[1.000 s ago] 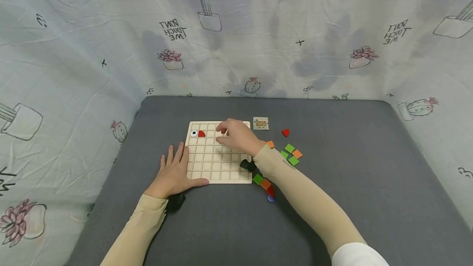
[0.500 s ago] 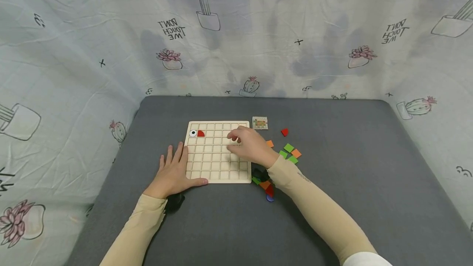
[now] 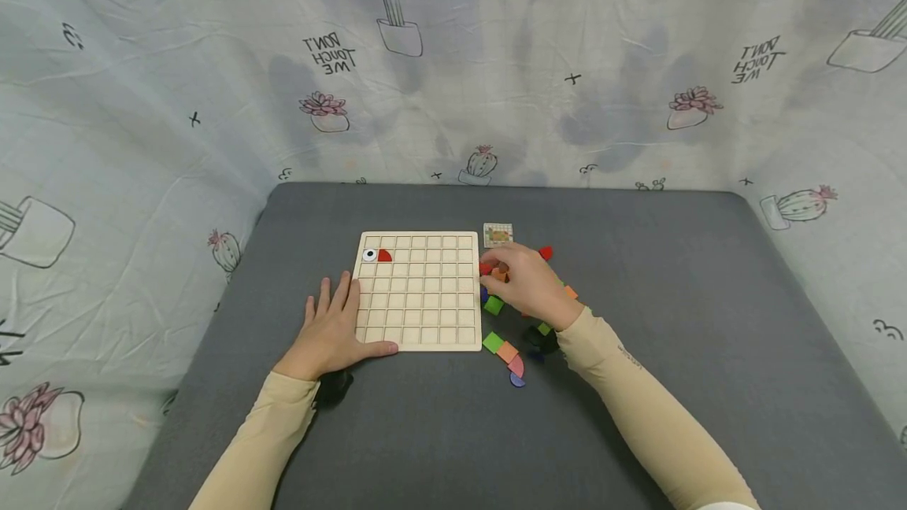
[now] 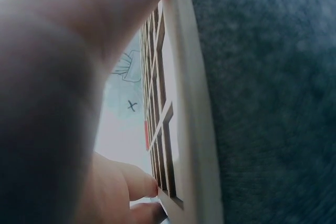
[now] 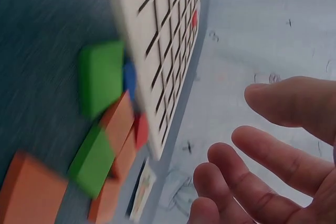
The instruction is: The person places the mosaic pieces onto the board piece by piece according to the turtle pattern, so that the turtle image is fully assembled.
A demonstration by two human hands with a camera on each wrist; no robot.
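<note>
A pale wooden grid board (image 3: 418,286) lies flat on the table. In its upper left cells sit a white disc with a black dot (image 3: 370,255) and a red quarter-round piece (image 3: 385,256). My left hand (image 3: 329,338) rests at the board's left side, fingers spread along that edge and thumb on the lower edge. Off the board's right edge, my right hand (image 3: 530,280) hovers over loose coloured pieces, partly hiding them. Seen from the right wrist, its fingers are apart with nothing between them, and a green block (image 5: 100,77) and orange pieces lie beyond.
A small printed card (image 3: 498,233) lies past the board's upper right corner. Nearer me, a green square (image 3: 492,342), an orange square (image 3: 507,352), a pink-red curved piece (image 3: 516,366) and a blue half-round piece (image 3: 517,379) form a slanting row. A patterned cloth hangs behind the table.
My right hand has moved right, from above the board to above the loose pieces beside it. My left hand has stayed at the board's left edge.
</note>
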